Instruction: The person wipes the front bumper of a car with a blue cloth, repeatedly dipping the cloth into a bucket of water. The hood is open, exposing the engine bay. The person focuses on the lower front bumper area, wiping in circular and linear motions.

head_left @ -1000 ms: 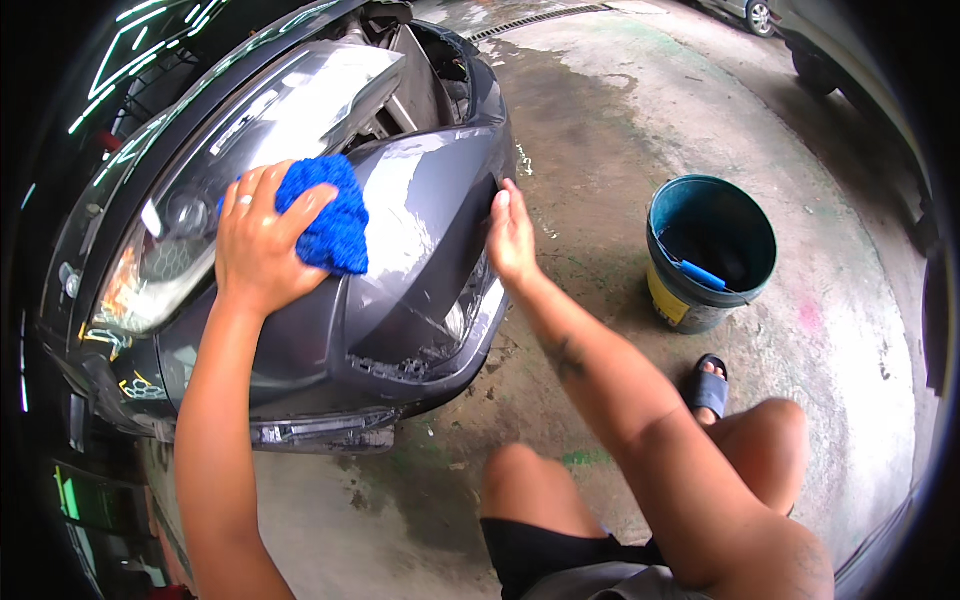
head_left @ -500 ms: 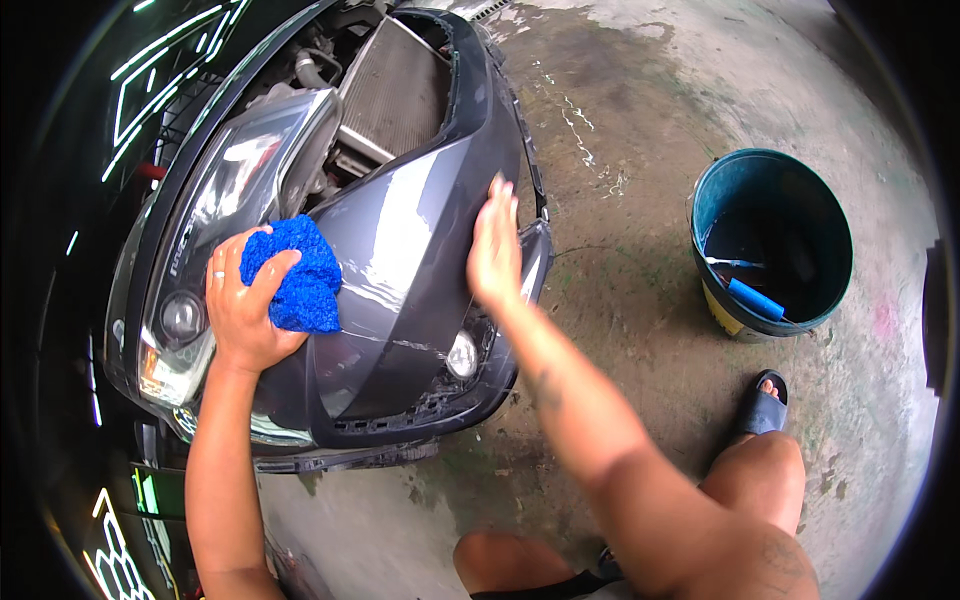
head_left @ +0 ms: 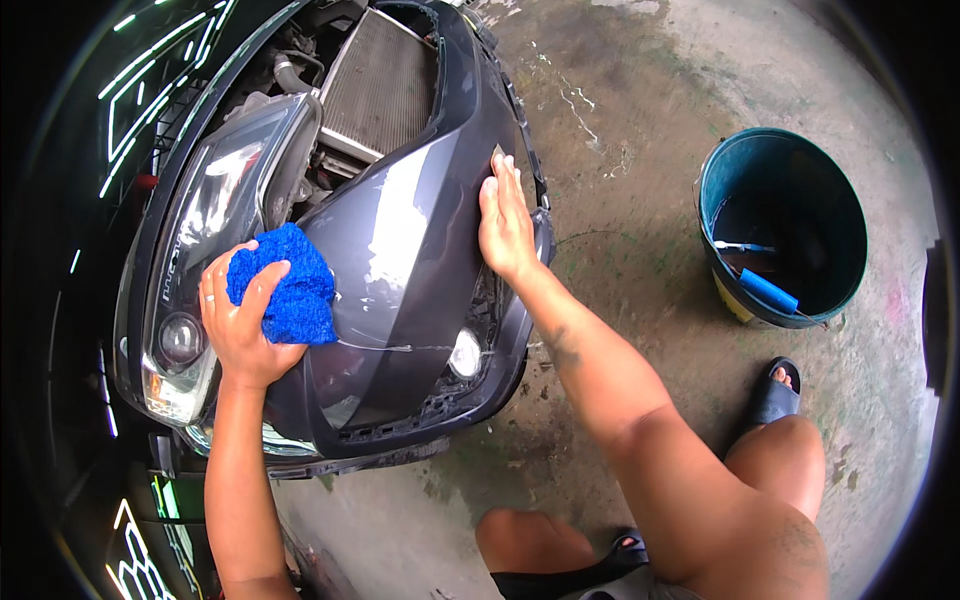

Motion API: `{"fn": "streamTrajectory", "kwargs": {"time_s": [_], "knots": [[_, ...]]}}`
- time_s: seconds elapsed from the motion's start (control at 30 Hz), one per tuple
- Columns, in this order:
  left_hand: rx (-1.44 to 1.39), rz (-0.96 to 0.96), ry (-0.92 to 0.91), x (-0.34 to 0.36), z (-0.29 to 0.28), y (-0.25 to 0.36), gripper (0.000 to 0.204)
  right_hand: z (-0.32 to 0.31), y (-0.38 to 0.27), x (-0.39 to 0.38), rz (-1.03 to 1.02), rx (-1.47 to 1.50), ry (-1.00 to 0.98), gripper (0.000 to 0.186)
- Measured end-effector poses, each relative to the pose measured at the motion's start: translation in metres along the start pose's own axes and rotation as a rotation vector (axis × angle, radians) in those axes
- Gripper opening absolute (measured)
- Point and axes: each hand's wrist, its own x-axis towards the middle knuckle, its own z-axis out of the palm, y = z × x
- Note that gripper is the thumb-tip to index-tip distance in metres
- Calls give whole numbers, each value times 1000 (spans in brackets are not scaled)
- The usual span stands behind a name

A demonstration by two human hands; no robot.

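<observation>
So your left hand [head_left: 238, 325] is clamping down on a bunched-up blue cloth [head_left: 290, 290], thumb lying over the top of it, and that cloth is sitting over the dark grey bumper [head_left: 345, 235] just beside the headlight [head_left: 215, 220]. Can't really tell if it's pressing on the paint or not. Your right hand [head_left: 508, 225] is staying well apart from the left, fingers stretching out straight and lying flat along the outer side of the same bumper. Something small and greyish is peeking out at the fingertips, but I can't tell what it is or if more is hiding under your palm. A thin whitish streak is running from near the cloth toward the round fog lamp [head_left: 466, 354], and the radiator [head_left: 385, 85] is showing behind the bumper's top edge. Off to your right, a dark teal bucket [head_left: 790, 130] is standing on the wet-stained floor [head_left: 640, 120], with a blue-handled thing [head_left: 769, 291] leaning inside, near your sandal [head_left: 772, 403].
</observation>
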Motion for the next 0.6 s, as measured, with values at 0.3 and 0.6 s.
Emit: {"fn": "streamTrajectory", "kwargs": {"time_s": [0.3,0.6], "knots": [[0,-25,-15,-11,-6,-1,67,-1,-35,-111,-17,-200,-223,67],[-13,-20,30,-3,-4,1,61,-5,-34,-83,-54,210,145,62]]}}
